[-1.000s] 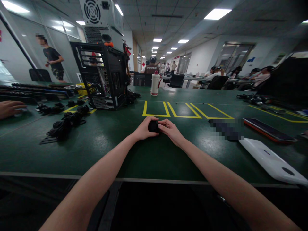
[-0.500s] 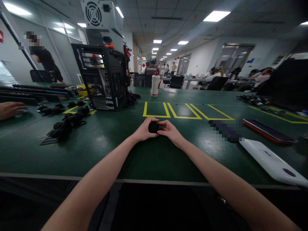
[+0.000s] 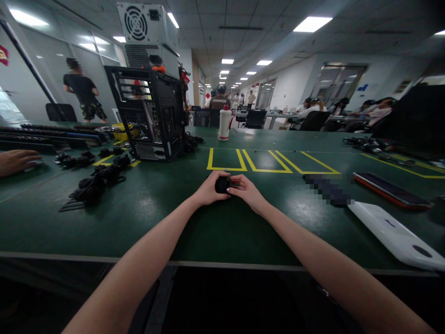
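1. We have a small black piece (image 3: 221, 185) between our 2 hands, over the middle of the green table (image 3: 146, 236); it sits just on the near side of the yellow lines (image 3: 227, 169), partly hidden by our fingers, so we cannot tell what it is or whether it touches the table.
2. Our left hand (image 3: 208, 189) is curled round its left side, with fingers at the far side and thumb at the near side; it holds the piece.
3. Our right hand (image 3: 248, 191) comes in from the right with thumb and fingers drawn narrow; the thumb tip meets the piece's right edge, though we cannot tell whether these fingers grip it.
4. We judge the step in hand to be close handling of the piece by both hands; from this pose, a move calls for a steady left hold and small, light work from the right fingertips.
5. Far left of us stands a PC case (image 3: 167, 116); black cables (image 3: 93, 183) lie to its near left, and another person's hand (image 3: 17, 161) rests at the left edge, well apart from ours.
6. A white bottle (image 3: 224, 124) stands upright beyond the lines; a phone (image 3: 389, 190) lies to the right.
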`<state>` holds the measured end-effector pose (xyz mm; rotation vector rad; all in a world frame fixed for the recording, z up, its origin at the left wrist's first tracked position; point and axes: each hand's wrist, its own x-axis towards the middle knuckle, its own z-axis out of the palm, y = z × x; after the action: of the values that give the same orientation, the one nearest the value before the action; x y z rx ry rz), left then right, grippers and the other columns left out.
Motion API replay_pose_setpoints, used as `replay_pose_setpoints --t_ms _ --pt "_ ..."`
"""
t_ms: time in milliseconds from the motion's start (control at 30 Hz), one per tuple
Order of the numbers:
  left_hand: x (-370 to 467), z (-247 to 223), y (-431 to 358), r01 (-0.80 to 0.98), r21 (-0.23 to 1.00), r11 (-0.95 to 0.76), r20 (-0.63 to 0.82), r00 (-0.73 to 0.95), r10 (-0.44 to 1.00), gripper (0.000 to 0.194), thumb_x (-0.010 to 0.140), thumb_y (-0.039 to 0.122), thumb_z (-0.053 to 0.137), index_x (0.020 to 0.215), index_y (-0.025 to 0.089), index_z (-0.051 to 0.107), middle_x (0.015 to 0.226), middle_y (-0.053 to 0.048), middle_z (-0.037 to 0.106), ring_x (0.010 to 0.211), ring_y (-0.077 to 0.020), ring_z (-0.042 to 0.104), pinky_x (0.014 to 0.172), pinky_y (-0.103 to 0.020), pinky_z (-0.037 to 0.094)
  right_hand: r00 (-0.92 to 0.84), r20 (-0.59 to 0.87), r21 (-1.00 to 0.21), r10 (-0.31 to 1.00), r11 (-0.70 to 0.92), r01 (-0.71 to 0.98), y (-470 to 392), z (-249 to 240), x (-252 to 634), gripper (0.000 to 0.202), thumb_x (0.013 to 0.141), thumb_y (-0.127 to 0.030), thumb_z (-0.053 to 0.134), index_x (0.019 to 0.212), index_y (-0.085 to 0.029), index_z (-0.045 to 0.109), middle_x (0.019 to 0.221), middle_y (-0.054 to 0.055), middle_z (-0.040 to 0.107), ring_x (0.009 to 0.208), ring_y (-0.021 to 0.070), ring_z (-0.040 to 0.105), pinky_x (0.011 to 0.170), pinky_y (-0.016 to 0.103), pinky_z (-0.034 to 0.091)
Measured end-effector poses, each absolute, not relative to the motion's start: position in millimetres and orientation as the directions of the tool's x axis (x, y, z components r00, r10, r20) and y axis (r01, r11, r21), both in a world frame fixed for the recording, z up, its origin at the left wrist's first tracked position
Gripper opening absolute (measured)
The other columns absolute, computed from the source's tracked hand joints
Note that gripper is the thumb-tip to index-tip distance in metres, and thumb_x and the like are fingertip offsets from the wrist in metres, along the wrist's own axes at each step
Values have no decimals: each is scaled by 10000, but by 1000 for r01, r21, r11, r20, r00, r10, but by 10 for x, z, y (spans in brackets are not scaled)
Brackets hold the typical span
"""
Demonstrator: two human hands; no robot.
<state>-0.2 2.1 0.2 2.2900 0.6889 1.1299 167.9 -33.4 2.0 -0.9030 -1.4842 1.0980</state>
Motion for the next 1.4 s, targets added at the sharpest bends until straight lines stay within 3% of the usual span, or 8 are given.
replay_pose_setpoints --t_ms 367,567,800,933,1167,1400 --pt "-5 9 14 209 643 -737 558 531 638 608 571 179 711 1109 206 430 1132 -83 459 1088 -257 452 938 -442 351 -212 287 -955 934 297 18 -323 28 1699 326 621 -216 672 913 -223 528 922 3 564 931 156 525 884 357 392" --pt "1 -1 19 185 649 -738 573 519 635 628 553 163 726 1108 220 439 1128 -75 468 1091 -257 450 949 -447 339 -160 270 -958 950 281 54 -314 39 1684 246 662 -310 639 865 -221 534 852 0 570 876 157 534 860 376 404" --pt "-4 5 12 196 637 -745 578 518 630 622 563 171 723 1113 209 435 1135 -81 472 1087 -247 458 953 -432 348 -208 290 -957 934 290 -32 -308 33 1700 378 627 -203 662 978 -243 530 954 3 562 937 159 545 922 371 374" --pt "-11 16 8 212 624 -752 578 522 627 616 570 181 720 1116 203 435 1137 -86 469 1087 -247 457 946 -431 356 -237 310 -950 921 306 -54 -315 27 1705 349 596 -189 686 914 -220 544 1002 12 559 972 171 537 926 376 374" --pt "-14 20 15 215 626 -750 572 527 629 624 565 185 729 1116 216 439 1138 -82 465 1093 -254 451 945 -437 356 -138 294 -953 946 301 38 -272 13 1684 214 658 -326 644 821 -216 558 863 -3 578 855 152 551 865 378 409" --pt "-8 10 21 215 627 -749 565 536 627 617 575 202 722 1118 204 430 1142 -85 462 1103 -251 443 949 -422 351 -135 251 -968 959 253 -4 -242 -15 1683 343 633 -261 667 946 -188 546 967 35 576 927 159 542 912 372 380"
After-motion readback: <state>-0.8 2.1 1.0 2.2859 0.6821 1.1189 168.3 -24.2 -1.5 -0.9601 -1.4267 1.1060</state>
